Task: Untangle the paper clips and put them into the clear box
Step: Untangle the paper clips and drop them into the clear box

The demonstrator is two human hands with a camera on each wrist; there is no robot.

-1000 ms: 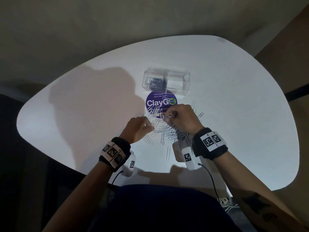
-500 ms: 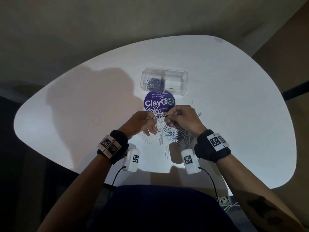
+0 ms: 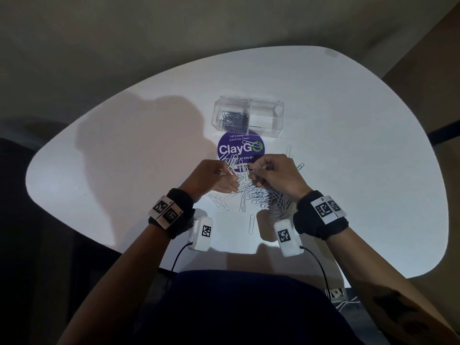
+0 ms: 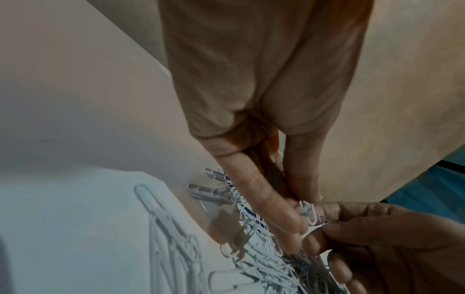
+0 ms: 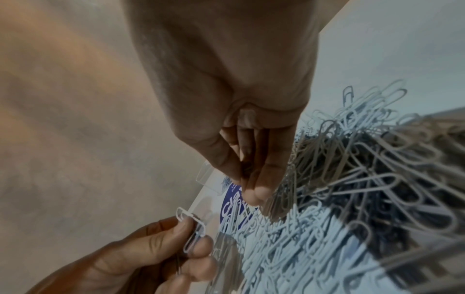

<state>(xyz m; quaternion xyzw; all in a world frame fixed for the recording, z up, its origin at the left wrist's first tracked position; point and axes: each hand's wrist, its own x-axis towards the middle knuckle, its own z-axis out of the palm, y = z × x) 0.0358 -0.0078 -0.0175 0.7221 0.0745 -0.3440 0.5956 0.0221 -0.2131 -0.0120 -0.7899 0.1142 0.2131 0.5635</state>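
Observation:
A tangled pile of white paper clips (image 3: pixel 258 195) lies on the white table (image 3: pixel 348 145), seen close in the right wrist view as the pile (image 5: pixel 352 199). Just above its far edge my left hand (image 3: pixel 230 173) pinches one white paper clip (image 3: pixel 232 170) between thumb and fingers; the same clip (image 4: pixel 308 212) (image 5: pixel 191 230) shows in both wrist views. A little to its right, my right hand (image 3: pixel 254 171) pinches a thin clip (image 4: pixel 324 220) that meets the left one. The clear box (image 3: pixel 249 115) stands beyond, with several dark clips in its left half.
A round purple ClayGo sticker (image 3: pixel 240 148) lies between the box and the pile, partly under clips. Loose clips (image 3: pixel 251 224) are scattered near the table's front edge. White sensor units (image 3: pixel 201 230) hang under both wrists with cables.
Both hands rose off the pile and met above its far edge. The left hand, a fist beside the pile before, now pinches a white clip; the right hand's fingers work against it.

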